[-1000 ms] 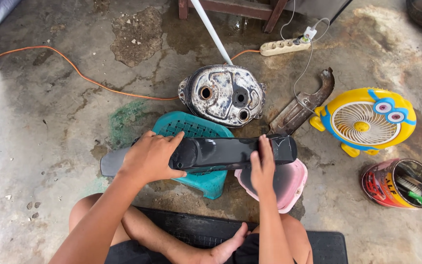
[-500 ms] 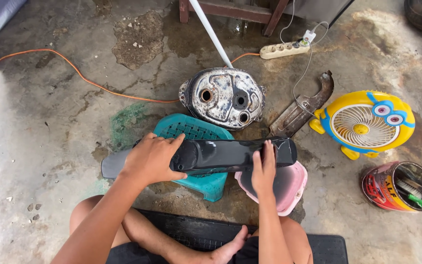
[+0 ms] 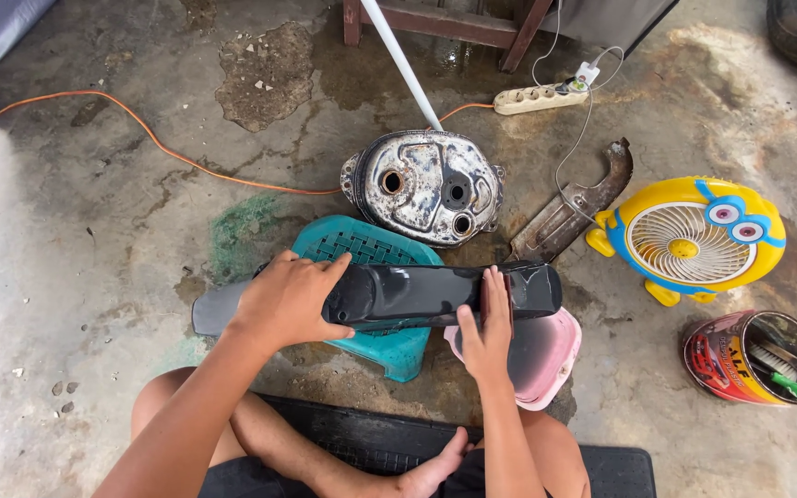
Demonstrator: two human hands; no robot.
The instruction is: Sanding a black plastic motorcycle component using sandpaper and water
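Note:
A long black plastic panel (image 3: 417, 293) lies across a teal plastic stool (image 3: 362, 247) and a pink plastic stool (image 3: 546, 355) in front of me. My left hand (image 3: 290, 300) grips the panel's left part, fingers wrapped over its top. My right hand (image 3: 489, 327) presses flat on the panel's right part, fingers together and pointing away from me. Just beyond the panel a scuffed, rusty metal tank (image 3: 428, 184) with three round holes rests on the concrete floor.
A curved rusty metal guard (image 3: 572, 207) lies right of the tank. A yellow cartoon-faced fan (image 3: 689, 242) and a tin (image 3: 751, 358) with a brush sit at the right. An orange cable (image 3: 168, 148), a power strip (image 3: 537, 97) and a white pole (image 3: 400, 60) lie farther off.
My right hand has slid slightly along the panel. The left hand keeps its grip, and the panel stays across the stools.

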